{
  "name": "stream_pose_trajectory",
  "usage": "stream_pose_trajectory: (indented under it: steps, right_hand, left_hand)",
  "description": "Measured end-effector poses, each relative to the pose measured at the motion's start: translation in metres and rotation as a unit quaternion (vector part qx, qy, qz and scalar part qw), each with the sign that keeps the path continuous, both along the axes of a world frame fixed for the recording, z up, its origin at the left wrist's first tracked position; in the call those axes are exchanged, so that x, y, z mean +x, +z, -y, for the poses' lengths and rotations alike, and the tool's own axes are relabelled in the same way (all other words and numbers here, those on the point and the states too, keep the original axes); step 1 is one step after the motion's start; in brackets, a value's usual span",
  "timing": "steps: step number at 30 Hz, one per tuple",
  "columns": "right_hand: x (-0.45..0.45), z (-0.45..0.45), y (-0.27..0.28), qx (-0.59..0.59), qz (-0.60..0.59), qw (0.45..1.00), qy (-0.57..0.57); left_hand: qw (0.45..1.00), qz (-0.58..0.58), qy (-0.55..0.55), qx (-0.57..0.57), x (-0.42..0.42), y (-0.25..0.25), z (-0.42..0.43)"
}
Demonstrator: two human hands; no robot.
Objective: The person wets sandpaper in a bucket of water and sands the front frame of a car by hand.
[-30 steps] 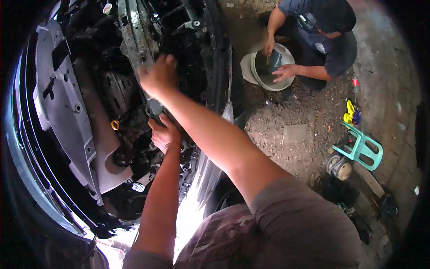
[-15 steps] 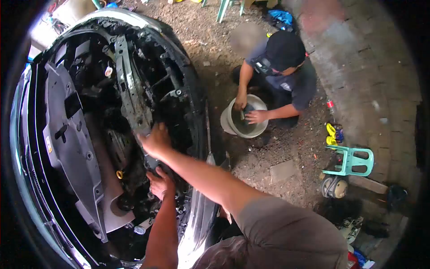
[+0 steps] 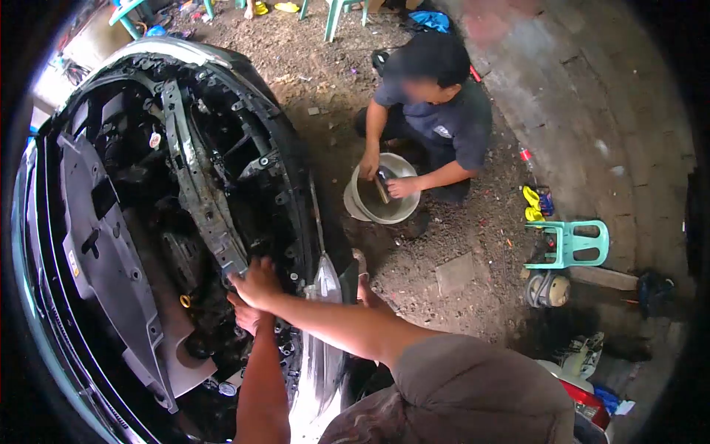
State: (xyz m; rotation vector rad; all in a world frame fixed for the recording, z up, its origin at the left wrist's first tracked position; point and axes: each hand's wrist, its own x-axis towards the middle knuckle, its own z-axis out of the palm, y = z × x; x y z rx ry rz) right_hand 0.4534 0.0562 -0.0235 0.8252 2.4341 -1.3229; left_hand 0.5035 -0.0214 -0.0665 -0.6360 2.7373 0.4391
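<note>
A long bare metal crossbar [image 3: 198, 177] runs through the car's open front end [image 3: 214, 244]. My right hand [image 3: 257, 285] lies at the bar's near end, fingers curled down; a small greyish edge shows by the fingertips, too little to name. Just below, my left hand [image 3: 250, 317] closes around the near end of the bar, partly covered by my right hand and wrist. Left of the bar sits a grey panel [image 3: 111, 251] with several holes. A yellow ring-shaped handle [image 3: 185, 301] stands out beneath it among dark engine parts.
Across the bumper, a crouching person [image 3: 444, 126] works with both hands in a white bucket [image 3: 355, 200]. A green plastic stool [image 3: 569, 244] lies on its side at right, by a round tan object [image 3: 549, 289]. Dirt ground lies between.
My right hand has slid down the bar toward its near end, now close against my left hand. The view has shifted, and the other person's head has tilted up.
</note>
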Motion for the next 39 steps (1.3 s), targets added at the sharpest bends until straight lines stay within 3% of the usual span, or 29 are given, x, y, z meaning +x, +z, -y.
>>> stream_pose_trajectory:
  steps: [3,5,7,10,12,14,15,16,17,18,19,22,24,25,26,27,30,31,36,37,38,39]
  right_hand:
    - [0.032,0.001,0.006,0.023,0.015,0.999,0.019]
    - [0.006,-0.017,0.024,-0.077,0.098,0.991,0.054]
    - [0.000,-0.014,0.022,-0.103,0.165,0.980,0.031]
    - [0.039,-0.005,-0.005,-0.115,0.073,0.990,0.030]
    - [0.039,-0.010,-0.011,-0.126,0.074,0.989,0.015]
    - [0.034,-0.043,0.010,-0.235,0.110,0.966,0.004]
    - [0.033,-0.037,-0.022,-0.304,0.110,0.945,-0.054]
    - [0.033,-0.042,-0.035,-0.377,0.078,0.921,-0.060]
    - [0.031,-0.043,-0.029,-0.414,0.100,0.899,-0.101]
    - [0.031,-0.041,-0.052,-0.401,0.079,0.908,-0.096]
    - [0.031,-0.036,-0.065,-0.312,0.046,0.947,-0.066]
    - [0.035,-0.035,-0.057,-0.283,0.032,0.957,-0.049]
    - [0.037,-0.040,-0.039,-0.306,0.050,0.950,-0.028]
    - [0.037,-0.039,-0.033,-0.256,0.048,0.965,-0.022]
    - [0.035,-0.038,-0.030,-0.203,0.043,0.978,-0.016]
    - [0.035,-0.037,-0.026,-0.241,0.033,0.969,-0.029]
    - [0.033,-0.035,-0.022,-0.220,0.023,0.975,-0.014]
    - [0.036,-0.038,-0.009,-0.210,0.038,0.977,-0.018]
    - [0.039,-0.035,-0.004,-0.166,0.052,0.985,-0.010]
    - [0.036,-0.040,0.004,-0.142,0.073,0.987,0.036]
    - [0.037,-0.029,-0.017,-0.137,0.050,0.989,0.012]
    - [0.038,-0.032,0.000,-0.135,0.061,0.989,0.004]
  left_hand:
    - [1.000,0.023,0.010,0.006,0.001,0.001,-0.006]
    - [0.999,0.040,0.022,0.003,-0.003,0.002,-0.003]
    - [0.999,0.035,0.020,0.001,-0.004,-0.009,0.006]
    - [1.000,-0.010,-0.014,0.024,0.000,-0.035,0.025]
    - [0.991,-0.004,-0.030,0.127,-0.014,-0.022,0.038]
    - [0.944,0.065,0.043,0.321,-0.019,0.018,0.049]
    - [0.966,0.081,-0.011,0.245,-0.017,0.054,0.050]
    - [0.948,0.106,-0.014,0.299,-0.016,0.061,0.067]
    - [0.921,0.124,0.064,0.363,-0.010,0.062,0.080]
    - [0.879,0.139,0.128,0.437,-0.006,0.059,0.087]
    - [0.880,0.135,0.138,0.434,0.003,0.051,0.097]
    - [0.894,0.191,0.071,0.400,0.012,0.029,0.104]
    - [0.950,0.172,-0.046,0.257,0.024,0.039,0.093]
    - [0.950,0.170,-0.047,0.259,0.027,0.040,0.091]
    - [0.943,0.165,0.002,0.287,0.029,0.036,0.093]
    - [0.934,0.161,0.052,0.314,0.032,0.033,0.095]
    - [0.928,0.114,0.044,0.352,0.036,0.025,0.096]
    - [0.943,0.105,0.019,0.315,0.036,0.026,0.095]
    - [0.938,0.180,0.008,0.296,0.033,-0.025,0.128]
    - [0.935,0.143,0.049,0.321,0.035,-0.001,0.107]
    - [0.928,0.106,0.094,0.344,0.038,0.027,0.089]
    - [0.927,0.105,0.077,0.351,0.041,0.020,0.090]
